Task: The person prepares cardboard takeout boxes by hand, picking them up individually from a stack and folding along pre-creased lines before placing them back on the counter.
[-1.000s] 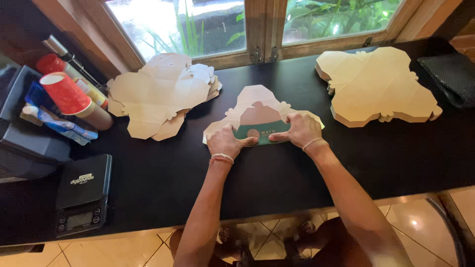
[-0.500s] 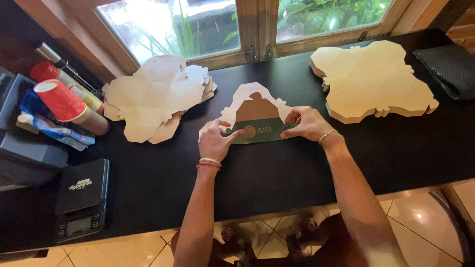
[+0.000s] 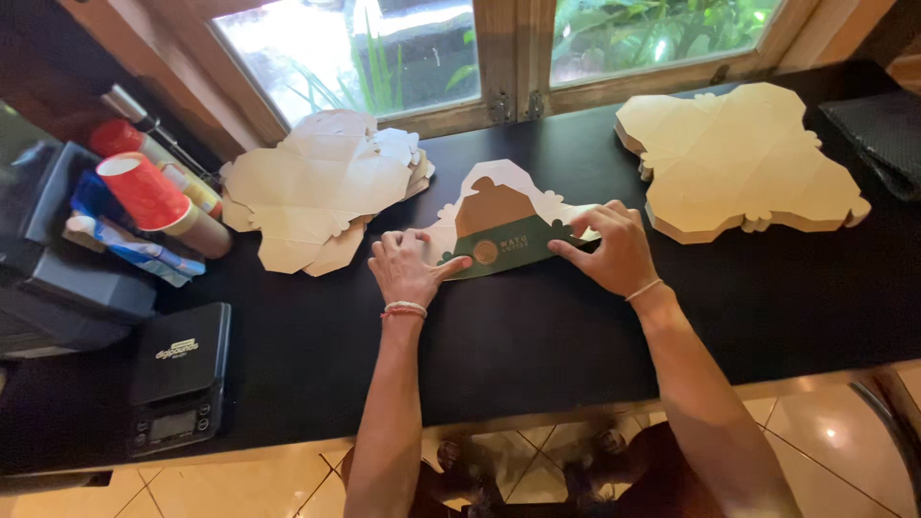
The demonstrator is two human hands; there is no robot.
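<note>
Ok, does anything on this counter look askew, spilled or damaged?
Only mildly: the left stack of flat box blanks is fanned and uneven, unlike the squared right stack. Nothing looks spilled or torn.

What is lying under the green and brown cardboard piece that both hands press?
Under the green and brown cardboard piece only the black countertop shows. The left hand and right hand cover its ends, hiding what lies below there.
</note>
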